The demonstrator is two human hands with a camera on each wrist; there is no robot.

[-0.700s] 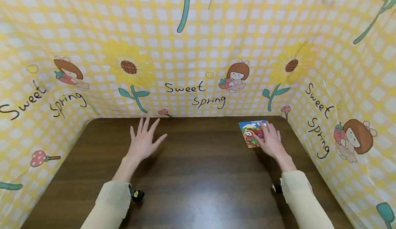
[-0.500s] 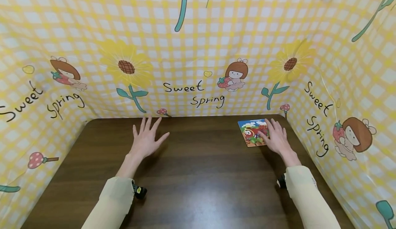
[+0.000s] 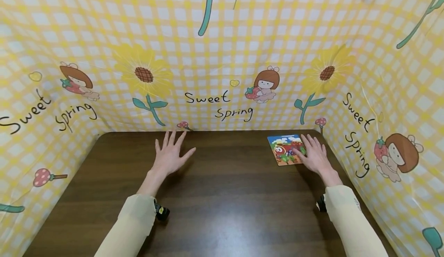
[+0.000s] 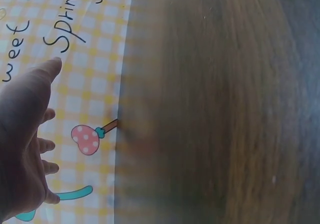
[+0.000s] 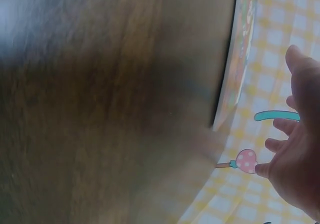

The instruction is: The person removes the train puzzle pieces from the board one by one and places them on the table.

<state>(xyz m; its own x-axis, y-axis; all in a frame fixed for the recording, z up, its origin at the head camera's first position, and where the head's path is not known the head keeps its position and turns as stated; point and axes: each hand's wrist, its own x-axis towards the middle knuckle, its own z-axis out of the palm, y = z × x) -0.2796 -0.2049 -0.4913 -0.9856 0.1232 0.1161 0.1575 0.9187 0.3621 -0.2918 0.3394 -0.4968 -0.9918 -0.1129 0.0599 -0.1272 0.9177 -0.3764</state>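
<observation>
A colourful cartoon picture board (image 3: 282, 153), thin and square, lies flat at the back right of the dark wooden table (image 3: 222, 187). Over its right side is my right hand (image 3: 315, 155), fingers straight and spread, hiding part of the picture; nothing is in its grasp. My left hand (image 3: 170, 155) is over the back left of the table, palm down with fingers spread, holding nothing. In the left wrist view that left hand (image 4: 25, 139) has its fingers extended. The right wrist view has the right hand (image 5: 295, 139) apart from the board (image 5: 237, 58), which appears edge-on.
A yellow-checked cloth (image 3: 215, 56) printed with flowers and figures stands behind the table and along both sides. A small black device (image 3: 162, 212) is strapped at the left wrist, another device (image 3: 321, 203) at the right.
My right hand has shifted right, uncovering more of the picture board. My left hand has also drifted a little to the right. The board stays where it lies.
</observation>
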